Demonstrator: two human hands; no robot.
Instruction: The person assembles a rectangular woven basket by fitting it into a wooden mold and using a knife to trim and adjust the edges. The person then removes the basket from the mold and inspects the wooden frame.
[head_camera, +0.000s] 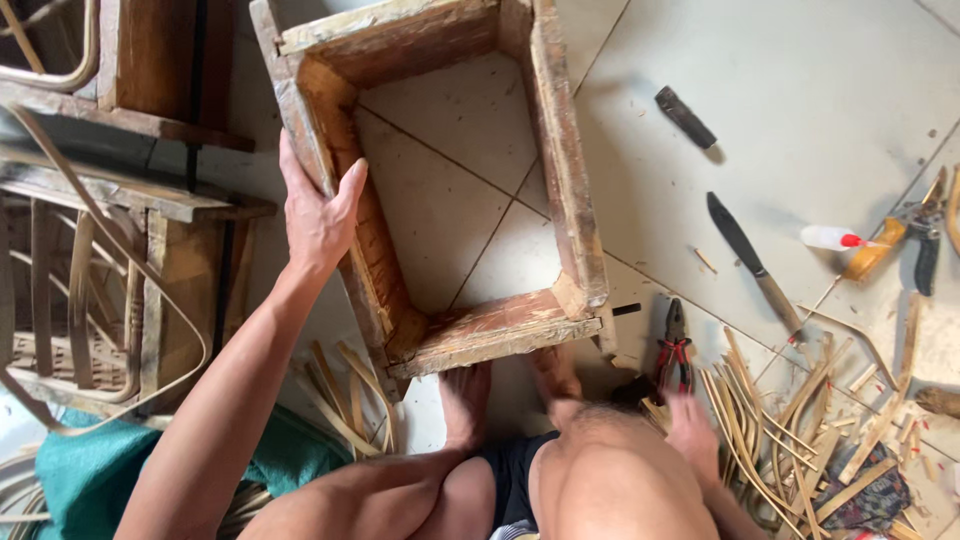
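Left hand (318, 210) flat against the outer face of the wooden frame's (560, 170) left rail, fingers spread and pointing up, thumb hooked over the rail's top edge; pressing rather than clamping. Right hand (692, 432) down beside the frame's near right corner, resting among loose cane strips (760, 420) on the tiled floor (800, 90), fingers partly hidden by the knee, grip impossible to tell. Frame itself standing open and square on the floor, worn and paint-flaked, bare tiles showing through its middle, both bare feet planted just under its near rail.

Right of the frame's near corner, touching distance from the right hand: red-handled pliers (676, 352). Farther right of the frame, a long dark-handled knife (752, 262) lying diagonally, and beyond that a small white bottle with a red tip (830, 238) and yellow-handled cutters (900, 235). Above the knife, well right of the frame's far rail, a short dark tool handle (685, 117). Left of the frame, stacked wooden furniture with bent cane hoops (110, 260); below that, green cloth (90, 475) on the floor.
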